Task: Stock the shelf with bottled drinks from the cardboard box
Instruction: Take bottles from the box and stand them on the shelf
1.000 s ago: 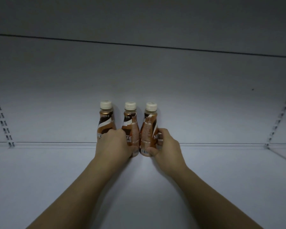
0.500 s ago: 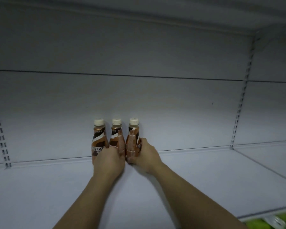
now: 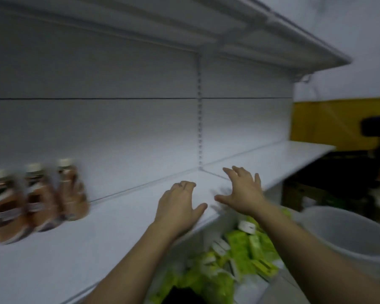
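Observation:
Three brown coffee bottles [image 3: 40, 198] with cream caps stand in a row against the back panel of the white shelf [image 3: 110, 235], at the far left and blurred by motion. My left hand [image 3: 178, 207] hovers over the shelf's front edge, empty, fingers loosely bent. To its right my right hand [image 3: 242, 191] is spread, fingers straight, holding nothing. Both hands are well to the right of the bottles. No cardboard box is in view.
Below the shelf lie several green and white packets [image 3: 235, 255]. A pale round bucket [image 3: 347, 231] stands at the right. Behind it is a yellow wall panel [image 3: 325, 121] with dark furniture. Another shelf [image 3: 272, 29] runs overhead.
Both hands have let go of the bottles and pulled back to the right. My view has swung right, so the bottles now sit at the far left.

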{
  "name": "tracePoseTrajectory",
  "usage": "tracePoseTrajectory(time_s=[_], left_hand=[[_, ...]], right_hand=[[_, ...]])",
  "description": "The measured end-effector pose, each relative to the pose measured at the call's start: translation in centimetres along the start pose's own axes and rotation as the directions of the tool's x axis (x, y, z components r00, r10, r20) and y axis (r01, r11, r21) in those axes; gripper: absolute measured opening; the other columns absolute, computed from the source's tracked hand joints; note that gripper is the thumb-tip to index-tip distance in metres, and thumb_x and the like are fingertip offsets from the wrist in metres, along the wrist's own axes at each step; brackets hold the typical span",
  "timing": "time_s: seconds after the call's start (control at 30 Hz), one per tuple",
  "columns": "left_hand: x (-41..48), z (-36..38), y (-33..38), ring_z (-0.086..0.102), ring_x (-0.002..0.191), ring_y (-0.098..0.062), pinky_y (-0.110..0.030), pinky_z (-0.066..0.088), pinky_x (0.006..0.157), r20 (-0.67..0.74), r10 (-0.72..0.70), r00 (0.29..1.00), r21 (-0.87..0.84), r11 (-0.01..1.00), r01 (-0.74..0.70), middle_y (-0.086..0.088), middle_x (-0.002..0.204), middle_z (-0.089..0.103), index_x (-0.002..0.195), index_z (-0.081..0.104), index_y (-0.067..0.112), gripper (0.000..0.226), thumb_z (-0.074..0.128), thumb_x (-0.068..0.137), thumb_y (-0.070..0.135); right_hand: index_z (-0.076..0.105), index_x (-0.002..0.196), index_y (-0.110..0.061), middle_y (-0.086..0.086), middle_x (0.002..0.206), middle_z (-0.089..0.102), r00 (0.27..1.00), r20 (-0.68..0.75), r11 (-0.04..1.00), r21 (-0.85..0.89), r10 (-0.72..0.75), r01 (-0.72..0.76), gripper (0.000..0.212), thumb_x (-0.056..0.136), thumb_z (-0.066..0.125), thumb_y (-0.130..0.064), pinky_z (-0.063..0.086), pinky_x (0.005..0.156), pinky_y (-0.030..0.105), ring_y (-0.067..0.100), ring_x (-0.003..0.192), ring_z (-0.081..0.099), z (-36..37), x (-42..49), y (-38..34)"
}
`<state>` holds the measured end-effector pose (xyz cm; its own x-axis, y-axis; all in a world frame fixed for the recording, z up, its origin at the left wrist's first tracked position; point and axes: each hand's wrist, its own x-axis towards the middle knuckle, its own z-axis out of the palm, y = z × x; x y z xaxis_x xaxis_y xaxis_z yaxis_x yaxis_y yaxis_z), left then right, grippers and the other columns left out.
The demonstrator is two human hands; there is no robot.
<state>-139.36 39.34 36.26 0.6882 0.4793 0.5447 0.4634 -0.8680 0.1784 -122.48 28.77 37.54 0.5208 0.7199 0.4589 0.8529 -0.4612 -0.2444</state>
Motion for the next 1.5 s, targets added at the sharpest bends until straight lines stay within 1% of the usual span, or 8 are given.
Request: tracePoseTrajectory(time_s=[0.4, 0.67, 0.83, 0.97, 1.1, 1.23, 1.33, 1.5], left_hand=[[0.4, 18.4, 24.3, 0.047, 0.122, -0.025, -0.037, 0.043, 0.093, 0.372, 0.449, 0.812, -0.349, 0.879, -0.326, -0.006, 0.133, 0.055, 0.132, 0.048, 0.020, 0.071, 0.060, 0.075, 0.061], [-3.6, 29.6, 33.0, 0.047, 0.122, -0.026, -0.039, 0.043, 0.094, 0.622, 0.572, 0.535, -0.480, 0.818, -0.317, -0.008, 0.131, 0.054, 0.130, 0.049, 0.017, 0.068, 0.064, 0.076, 0.056], [-7.3, 36.3, 36.0, 0.047, 0.123, -0.029, -0.036, 0.041, 0.096, 0.760, 0.541, 0.360, -0.484, 0.841, -0.242, -0.011, 0.133, 0.053, 0.129, 0.051, 0.015, 0.064, 0.069, 0.076, 0.046], [-10.1, 41.1, 37.6, 0.052, 0.117, -0.027, -0.039, 0.045, 0.094, 0.831, 0.507, 0.228, -0.474, 0.861, -0.186, -0.008, 0.126, 0.057, 0.124, 0.053, 0.018, 0.056, 0.073, 0.075, 0.038], [-12.2, 46.9, 39.7, 0.054, 0.115, -0.022, -0.041, 0.046, 0.096, 0.865, 0.499, 0.061, -0.494, 0.866, -0.075, -0.003, 0.127, 0.056, 0.129, 0.050, 0.019, 0.060, 0.076, 0.075, 0.028], [-13.9, 52.5, 41.6, 0.044, 0.128, -0.027, -0.045, 0.039, 0.104, 0.881, 0.469, 0.068, -0.467, 0.883, -0.037, -0.008, 0.140, 0.046, 0.137, 0.042, 0.017, 0.072, 0.077, 0.074, 0.027], [-15.9, 56.9, 42.3, 0.036, 0.133, -0.033, -0.045, 0.034, 0.108, 0.901, 0.403, 0.159, -0.388, 0.914, -0.114, -0.014, 0.143, 0.039, 0.141, 0.033, 0.013, 0.082, 0.076, 0.074, 0.031], [-19.9, 62.6, 42.2, 0.020, 0.138, -0.036, -0.043, 0.026, 0.112, 0.937, 0.318, 0.147, -0.288, 0.938, -0.193, -0.021, 0.148, 0.024, 0.144, 0.019, 0.007, 0.091, 0.074, 0.072, 0.016]], right_hand=[[0.024, 0.147, -0.032, 0.004, 0.155, 0.030, 0.785, 0.102, 0.787, -0.182, 0.612, -0.590, 0.090, 0.074, 0.066, -0.062, 0.014, 0.111, 0.063, 0.028, 0.141, 0.027, -2.1, -19.6, 25.9], [0.042, 0.136, -0.020, 0.013, 0.137, 0.048, 0.269, 0.242, 0.330, -0.265, 0.932, -0.906, 0.076, 0.073, 0.070, -0.051, 0.040, 0.103, 0.052, 0.034, 0.123, 0.047, 0.5, -28.7, 33.5], [0.042, 0.135, -0.018, 0.012, 0.131, 0.050, 0.010, 0.362, 0.108, -0.253, 0.932, -0.961, 0.073, 0.075, 0.067, -0.050, 0.045, 0.099, 0.047, 0.031, 0.116, 0.052, 4.2, -34.7, 36.6], [0.035, 0.142, -0.018, 0.013, 0.140, 0.044, -0.135, 0.426, -0.003, -0.297, 0.895, -0.955, 0.083, 0.074, 0.066, -0.054, 0.043, 0.102, 0.048, 0.032, 0.122, 0.048, 8.8, -38.3, 38.3], [0.044, 0.136, -0.021, 0.008, 0.135, 0.052, -0.208, 0.529, -0.079, -0.256, 0.823, -0.964, 0.059, 0.084, 0.061, -0.044, 0.044, 0.098, 0.042, 0.027, 0.119, 0.052, 14.5, -40.6, 39.8], [0.051, 0.127, -0.022, 0.005, 0.125, 0.058, -0.249, 0.601, -0.171, -0.185, 0.759, -0.968, 0.049, 0.085, 0.060, -0.046, 0.044, 0.094, 0.039, 0.024, 0.114, 0.054, 19.3, -42.3, 41.3], [0.049, 0.123, -0.022, 0.002, 0.109, 0.058, -0.358, 0.601, -0.378, -0.098, 0.715, -0.921, 0.046, 0.083, 0.064, -0.038, 0.049, 0.086, 0.039, 0.023, 0.103, 0.057, 22.8, -43.4, 42.5], [0.061, 0.118, -0.014, 0.011, 0.122, 0.065, -0.444, 0.682, -0.587, -0.026, 0.581, -0.809, 0.038, 0.090, 0.058, -0.040, 0.051, 0.094, 0.038, 0.028, 0.109, 0.063, 29.3, -44.9, 43.1]])
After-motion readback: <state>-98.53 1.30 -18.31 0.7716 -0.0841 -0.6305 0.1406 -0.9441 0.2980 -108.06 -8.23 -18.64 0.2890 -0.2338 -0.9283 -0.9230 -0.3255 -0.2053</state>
